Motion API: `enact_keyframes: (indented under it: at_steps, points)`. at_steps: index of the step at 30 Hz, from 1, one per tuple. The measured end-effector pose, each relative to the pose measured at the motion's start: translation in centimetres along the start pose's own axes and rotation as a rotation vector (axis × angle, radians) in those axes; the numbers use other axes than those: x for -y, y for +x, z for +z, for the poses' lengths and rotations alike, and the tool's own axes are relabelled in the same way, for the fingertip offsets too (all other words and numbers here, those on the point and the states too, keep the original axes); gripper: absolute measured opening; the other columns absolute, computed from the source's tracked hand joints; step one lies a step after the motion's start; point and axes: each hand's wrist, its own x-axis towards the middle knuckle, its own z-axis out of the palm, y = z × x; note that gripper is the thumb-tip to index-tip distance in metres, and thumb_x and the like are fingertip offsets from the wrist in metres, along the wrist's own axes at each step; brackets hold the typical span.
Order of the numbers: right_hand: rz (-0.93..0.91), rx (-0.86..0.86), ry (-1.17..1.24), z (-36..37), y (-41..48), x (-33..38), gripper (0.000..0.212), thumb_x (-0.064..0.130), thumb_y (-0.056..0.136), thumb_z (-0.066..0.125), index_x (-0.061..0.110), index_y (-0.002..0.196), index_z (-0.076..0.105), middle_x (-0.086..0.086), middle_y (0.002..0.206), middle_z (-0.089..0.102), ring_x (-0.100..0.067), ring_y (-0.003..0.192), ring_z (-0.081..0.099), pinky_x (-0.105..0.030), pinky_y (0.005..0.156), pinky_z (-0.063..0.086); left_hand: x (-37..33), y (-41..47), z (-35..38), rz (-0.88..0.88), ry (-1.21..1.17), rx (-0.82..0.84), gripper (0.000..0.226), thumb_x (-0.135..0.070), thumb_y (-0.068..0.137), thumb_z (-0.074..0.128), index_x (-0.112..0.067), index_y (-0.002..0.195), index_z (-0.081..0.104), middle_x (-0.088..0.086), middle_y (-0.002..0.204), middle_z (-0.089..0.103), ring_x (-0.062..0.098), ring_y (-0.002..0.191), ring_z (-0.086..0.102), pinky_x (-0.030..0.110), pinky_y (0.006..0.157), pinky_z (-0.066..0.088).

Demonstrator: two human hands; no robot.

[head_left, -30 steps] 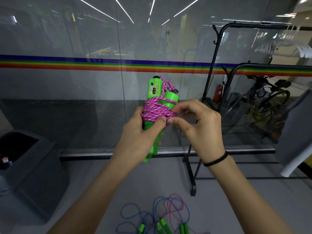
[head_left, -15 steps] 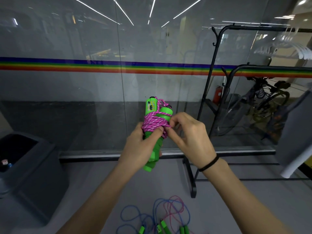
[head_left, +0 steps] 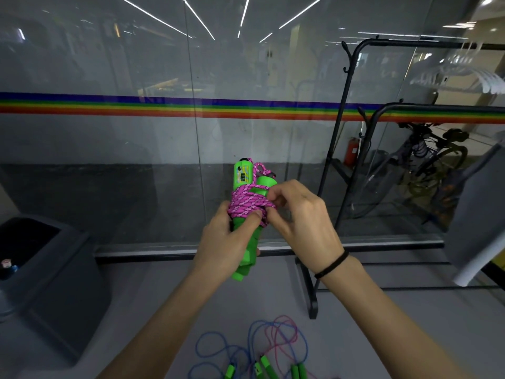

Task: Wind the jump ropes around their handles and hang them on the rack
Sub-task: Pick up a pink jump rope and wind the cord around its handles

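1. Two green handles, held side by side and roughly upright at chest height in front of you, bound together by coils of pink rope.
2. Your left hand is clenched around the lower part of the handles, its thumb pressed on the bottom coils.
3. Your right hand pinches the rope at the right side of the bundle with fingertips; a black band sits on that wrist.
4. A short loop of rope stands above the coils, beside the handle tops.
5. Loose jump ropes, blue and red cords with green handles, lie tangled on the floor below your arms.
6. Black rack, standing to your right against the glass wall, well apart from the bundle.
7. Dark bin on the floor at left.
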Motion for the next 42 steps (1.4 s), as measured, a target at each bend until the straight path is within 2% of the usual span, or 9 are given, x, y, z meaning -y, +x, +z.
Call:
enact_keyframes:
  at_steps: [4,8,14,20,23,27,32,36,42]
  points:
    - [-0.012,0.067,-0.006,0.0,0.1,-0.1,0.015,0.004,0.075,0.064,0.008,0.087,0.056,-0.005,0.087,0.058,-0.02,0.075,0.058,-0.038,0.069,0.05,0.6,0.2,-0.1,0.007,0.023,-0.01,0.037,-0.058,0.058,0.061,-0.03,0.082,0.056,0.008,0.078,0.069,0.032,0.068,0.068,0.055,0.067,0.056]
    - [-0.001,0.071,-0.003,0.1,0.2,-0.1,0.016,0.004,0.075,0.065,0.01,0.085,0.055,-0.005,0.085,0.058,-0.019,0.072,0.057,-0.037,0.067,0.05,0.8,0.4,-0.2,-0.003,0.029,-0.004,0.035,-0.056,0.06,0.061,-0.029,0.082,0.056,0.007,0.078,0.069,0.03,0.067,0.069,0.055,0.066,0.057]
    - [0.007,0.128,0.015,-0.1,0.5,-0.2,0.014,0.003,0.073,0.066,0.008,0.081,0.057,-0.005,0.08,0.059,-0.016,0.068,0.055,-0.028,0.067,0.045,1.0,0.1,-0.4,-0.012,0.042,0.01,0.043,-0.06,0.057,0.06,-0.028,0.086,0.057,0.007,0.08,0.07,0.028,0.07,0.069,0.053,0.069,0.057]
    - [0.016,0.176,0.05,-0.8,0.6,-0.1,0.013,0.006,0.075,0.069,0.009,0.086,0.061,0.002,0.081,0.059,0.003,0.069,0.051,-0.004,0.07,0.04,0.7,-0.2,-0.5,-0.025,0.023,0.012,0.036,-0.049,0.067,0.063,-0.022,0.089,0.057,0.009,0.076,0.069,0.029,0.059,0.069,0.054,0.062,0.057]
    - [0.023,0.191,0.075,-1.1,0.6,-0.2,0.014,0.009,0.076,0.07,0.009,0.088,0.063,0.002,0.083,0.06,-0.001,0.07,0.053,-0.01,0.074,0.044,0.5,-0.3,-0.5,-0.029,-0.002,0.009,0.031,-0.042,0.073,0.066,-0.018,0.091,0.058,0.009,0.072,0.069,0.027,0.055,0.068,0.054,0.059,0.057]
    - [0.017,0.185,0.06,-1.1,0.5,-0.2,0.012,0.007,0.077,0.069,0.009,0.087,0.062,0.001,0.083,0.061,-0.006,0.073,0.055,-0.015,0.074,0.046,0.5,-0.4,-0.5,-0.018,0.019,0.013,0.033,-0.047,0.068,0.062,-0.022,0.088,0.057,0.01,0.076,0.07,0.028,0.058,0.069,0.053,0.062,0.057]
    - [-0.006,0.178,0.036,-0.7,0.6,-0.3,0.019,0.002,0.074,0.067,0.014,0.077,0.053,0.001,0.079,0.055,-0.013,0.069,0.054,-0.02,0.067,0.046,0.9,-0.1,-0.4,-0.002,0.037,0.014,0.041,-0.06,0.059,0.061,-0.028,0.086,0.056,0.008,0.078,0.07,0.029,0.066,0.069,0.053,0.068,0.056]
    - [-0.033,0.178,0.023,-0.4,0.5,-0.2,0.016,0.001,0.073,0.065,0.011,0.076,0.052,0.0,0.078,0.052,-0.014,0.068,0.051,-0.027,0.066,0.046,1.3,-0.1,-0.3,-0.014,0.033,0.006,0.041,-0.062,0.056,0.059,-0.033,0.084,0.056,0.005,0.079,0.071,0.031,0.068,0.069,0.056,0.071,0.055]
    - [-0.047,0.105,-0.005,0.3,-0.1,0.1,0.011,0.011,0.077,0.055,0.011,0.076,0.044,-0.003,0.073,0.051,-0.021,0.066,0.05,-0.042,0.061,0.047,1.2,0.0,-0.5,0.002,0.044,0.018,0.041,-0.064,0.058,0.059,-0.035,0.086,0.056,0.002,0.082,0.071,0.03,0.07,0.069,0.057,0.072,0.054]
